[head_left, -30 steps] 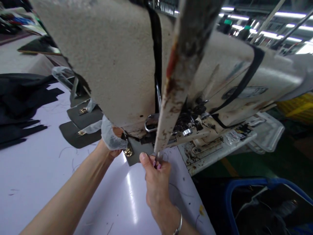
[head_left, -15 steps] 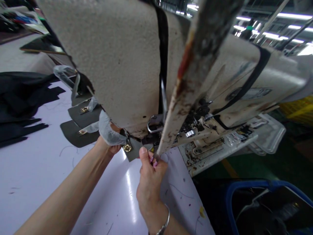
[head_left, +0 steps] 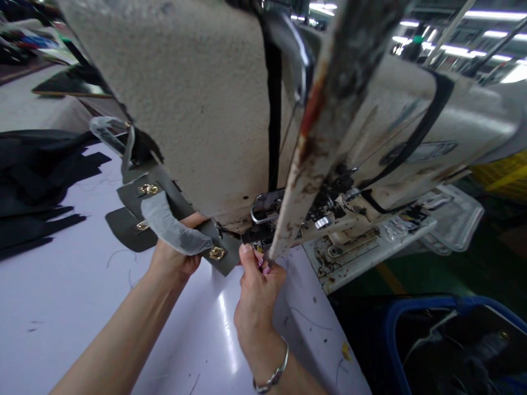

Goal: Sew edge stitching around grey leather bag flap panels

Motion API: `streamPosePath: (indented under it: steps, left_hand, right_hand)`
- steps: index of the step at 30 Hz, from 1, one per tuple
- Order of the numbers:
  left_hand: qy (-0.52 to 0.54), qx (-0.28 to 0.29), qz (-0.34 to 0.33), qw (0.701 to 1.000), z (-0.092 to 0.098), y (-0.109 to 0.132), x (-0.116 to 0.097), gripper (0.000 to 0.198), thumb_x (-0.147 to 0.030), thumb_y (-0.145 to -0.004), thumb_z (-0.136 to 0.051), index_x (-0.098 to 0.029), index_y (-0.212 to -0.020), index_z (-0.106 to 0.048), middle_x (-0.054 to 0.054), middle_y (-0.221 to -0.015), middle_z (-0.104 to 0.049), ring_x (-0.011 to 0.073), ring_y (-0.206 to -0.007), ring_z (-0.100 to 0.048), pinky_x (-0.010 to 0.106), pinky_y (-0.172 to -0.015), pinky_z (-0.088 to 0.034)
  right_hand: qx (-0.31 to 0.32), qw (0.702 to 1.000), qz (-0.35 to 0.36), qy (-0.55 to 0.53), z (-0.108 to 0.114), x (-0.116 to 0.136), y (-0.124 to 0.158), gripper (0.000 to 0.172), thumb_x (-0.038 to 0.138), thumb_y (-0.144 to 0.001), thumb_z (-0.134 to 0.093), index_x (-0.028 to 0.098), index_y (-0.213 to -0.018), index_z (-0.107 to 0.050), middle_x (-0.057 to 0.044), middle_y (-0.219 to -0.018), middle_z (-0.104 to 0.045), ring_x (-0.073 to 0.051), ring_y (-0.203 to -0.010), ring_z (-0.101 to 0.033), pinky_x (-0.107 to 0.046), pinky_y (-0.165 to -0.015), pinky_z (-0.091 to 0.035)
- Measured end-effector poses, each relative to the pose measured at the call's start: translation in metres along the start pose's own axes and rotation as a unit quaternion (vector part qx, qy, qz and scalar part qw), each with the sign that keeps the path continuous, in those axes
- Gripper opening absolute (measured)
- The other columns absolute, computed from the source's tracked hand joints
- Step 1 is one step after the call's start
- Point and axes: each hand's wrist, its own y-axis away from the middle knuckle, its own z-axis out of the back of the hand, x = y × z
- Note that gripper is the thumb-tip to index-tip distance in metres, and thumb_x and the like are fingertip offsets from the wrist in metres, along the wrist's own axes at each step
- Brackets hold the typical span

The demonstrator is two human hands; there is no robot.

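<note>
A grey-green leather panel (head_left: pixel 229 257) lies under the sewing machine head (head_left: pixel 197 109). It bears a gold metal fitting (head_left: pixel 217 253) and a carry handle (head_left: pixel 175 229) wrapped in clear plastic. My left hand (head_left: pixel 175 260) is closed round the panel from beneath, beside the handle; some fingers are hidden. Close to the presser foot, the fingers of my right hand (head_left: pixel 258 296) are pinched together at the panel's right edge. A small pink-wrapped thing (head_left: pixel 263 266) shows between them; its kind is not clear. The needle area is mostly hidden behind the machine and a rusty post (head_left: pixel 304 148).
More grey-green panels (head_left: pixel 127 230) with gold fittings lie left of the machine. Black cut pieces (head_left: pixel 37 186) are piled at the far left. Thread scraps dot the white tabletop (head_left: pixel 189 334). A blue-rimmed bin (head_left: pixel 391 334) stands at lower right, with a clear plastic tray (head_left: pixel 465 219) above it.
The panel has turned, and its wrapped handle shows more fully on the left. Both hands sit slightly further right in the picture. A chrome lever now shows at the machine's top.
</note>
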Motion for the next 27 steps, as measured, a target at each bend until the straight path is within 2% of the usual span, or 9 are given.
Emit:
streamPosePath:
  steps: [4,6,11,15,19,22,25,27]
  left_hand:
    - [-0.02,-0.064,0.024,0.998,0.006,0.009,0.003,0.021,-0.008,-0.071,-0.075,-0.004,-0.091,-0.071,0.007,-0.08,-0.077,0.0207,-0.09,-0.074,0.031,-0.089,-0.064]
    - [-0.014,-0.085,0.01,0.996,0.009,0.017,0.004,0.023,-0.009,-0.07,-0.077,-0.004,-0.092,-0.072,0.005,-0.077,-0.077,0.0164,-0.079,-0.073,0.027,-0.084,-0.064]
    - [-0.012,-0.093,-0.012,0.996,0.013,0.042,0.011,0.033,-0.004,-0.069,-0.081,-0.009,-0.101,-0.073,0.001,-0.084,-0.077,0.011,-0.078,-0.071,0.02,-0.079,-0.063]
    - [0.003,-0.156,0.01,0.988,0.017,0.059,0.02,0.03,-0.002,-0.07,-0.079,-0.013,-0.097,-0.073,-0.001,-0.089,-0.075,0.0108,-0.081,-0.07,0.017,-0.073,-0.062]
    - [0.009,-0.205,0.03,0.978,0.02,0.079,0.029,0.025,-0.003,-0.072,-0.076,-0.018,-0.091,-0.072,-0.004,-0.089,-0.072,0.0083,-0.073,-0.065,0.016,-0.066,-0.061]
    - [0.018,-0.212,0.039,0.976,0.02,0.095,0.036,0.02,-0.004,-0.07,-0.076,-0.02,-0.082,-0.07,-0.006,-0.084,-0.07,0.0069,-0.07,-0.062,0.014,-0.066,-0.06]
    - [-0.017,-0.213,0.052,0.976,0.027,0.109,0.039,0.022,-0.008,-0.068,-0.077,-0.022,-0.083,-0.072,-0.005,-0.087,-0.072,0.0098,-0.078,-0.066,0.015,-0.069,-0.059]
    - [-0.082,-0.176,0.113,0.974,0.04,0.12,0.035,0.019,-0.02,-0.067,-0.082,-0.023,-0.084,-0.074,-0.001,-0.087,-0.074,0.0158,-0.081,-0.069,0.022,-0.068,-0.061]
  right_hand:
    - [0.004,1.0,0.002,-0.004,0.003,0.005,-0.002,0.04,0.038,-0.087,-0.07,0.021,-0.061,-0.044,0.006,-0.057,-0.031,-0.009,-0.053,-0.024,-0.023,-0.045,-0.024]
    - [0.007,1.0,0.0,-0.006,0.005,0.007,-0.004,0.041,0.038,-0.086,-0.071,0.022,-0.061,-0.042,0.007,-0.057,-0.031,-0.008,-0.052,-0.023,-0.023,-0.045,-0.024]
    - [0.025,1.0,-0.013,-0.012,0.012,0.01,-0.007,0.046,0.039,-0.082,-0.073,0.023,-0.061,-0.036,0.008,-0.056,-0.029,-0.008,-0.052,-0.021,-0.024,-0.047,-0.023]
    - [0.053,0.998,-0.004,0.04,0.021,0.015,-0.012,0.048,0.043,-0.081,-0.072,0.023,-0.058,-0.034,0.008,-0.056,-0.027,-0.009,-0.053,-0.02,-0.025,-0.048,-0.022]
    - [0.107,0.987,0.035,0.115,0.037,0.029,-0.017,0.047,0.039,-0.083,-0.069,0.022,-0.054,-0.037,0.007,-0.055,-0.027,-0.009,-0.054,-0.024,-0.025,-0.051,-0.023]
    - [0.163,0.969,0.063,0.177,0.05,0.04,-0.02,0.043,0.035,-0.084,-0.065,0.02,-0.051,-0.041,0.006,-0.055,-0.029,-0.01,-0.055,-0.027,-0.024,-0.051,-0.023]
    - [0.182,0.956,0.071,0.218,0.06,0.044,-0.023,0.039,0.035,-0.084,-0.064,0.019,-0.051,-0.05,0.006,-0.053,-0.031,-0.01,-0.054,-0.028,-0.024,-0.051,-0.023]
    - [0.188,0.953,0.073,0.228,0.063,0.043,-0.026,0.038,0.035,-0.084,-0.064,0.018,-0.052,-0.055,0.006,-0.053,-0.033,-0.01,-0.054,-0.029,-0.025,-0.052,-0.024]
